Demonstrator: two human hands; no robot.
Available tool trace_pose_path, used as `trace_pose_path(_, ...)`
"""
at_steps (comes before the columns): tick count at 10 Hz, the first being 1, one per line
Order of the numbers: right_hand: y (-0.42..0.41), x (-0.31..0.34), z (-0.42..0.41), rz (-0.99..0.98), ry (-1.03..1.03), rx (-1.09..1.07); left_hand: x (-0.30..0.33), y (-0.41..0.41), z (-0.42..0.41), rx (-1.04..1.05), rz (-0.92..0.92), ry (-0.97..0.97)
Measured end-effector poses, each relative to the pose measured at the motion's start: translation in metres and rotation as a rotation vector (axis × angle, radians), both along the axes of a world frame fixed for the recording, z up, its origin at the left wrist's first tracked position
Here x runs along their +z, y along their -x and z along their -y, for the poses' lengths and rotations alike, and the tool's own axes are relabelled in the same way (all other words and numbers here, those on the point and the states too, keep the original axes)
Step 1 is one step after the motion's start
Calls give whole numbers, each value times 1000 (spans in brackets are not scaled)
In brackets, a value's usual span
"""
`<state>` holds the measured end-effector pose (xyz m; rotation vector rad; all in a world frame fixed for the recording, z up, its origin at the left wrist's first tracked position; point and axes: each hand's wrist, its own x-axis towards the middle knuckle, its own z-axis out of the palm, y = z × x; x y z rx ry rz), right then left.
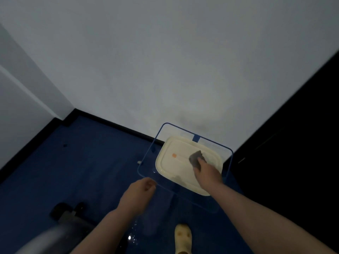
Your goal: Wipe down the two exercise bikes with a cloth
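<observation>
My right hand (pixel 206 172) reaches into a clear plastic bin with a blue rim (pixel 146 177) and holds a grey cloth (pixel 196 158) against a cream lid (pixel 176 165) lying inside it. My left hand (pixel 141 189) hovers at the bin's near-left rim with its fingers loosely curled, holding nothing. At the lower left, a grey and black part of an exercise bike (pixel 67 215) shows, blurred.
The bin stands on a dark blue floor (pixel 82 162) beside a white wall with black skirting (pixel 117 123). A dark panel (pixel 293 143) rises on the right. My cream shoe (pixel 182 237) is at the bottom, with water drops (pixel 133 233) glinting next to it.
</observation>
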<state>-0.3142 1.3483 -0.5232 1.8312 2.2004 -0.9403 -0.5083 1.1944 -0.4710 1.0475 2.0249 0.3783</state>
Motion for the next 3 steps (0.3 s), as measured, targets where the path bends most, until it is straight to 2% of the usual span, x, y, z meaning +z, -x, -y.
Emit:
trace_pose_path(1,6,-5,22,-26,202,141,6,-3,4,29,-1,-3)
trace_pose_path(2,-2,2,57,-123,256,179,15,-7,17,35,-2,-1)
trace_pose_path(3,-10,13,89,-174,200,130,23,-11,34,27,-21,3)
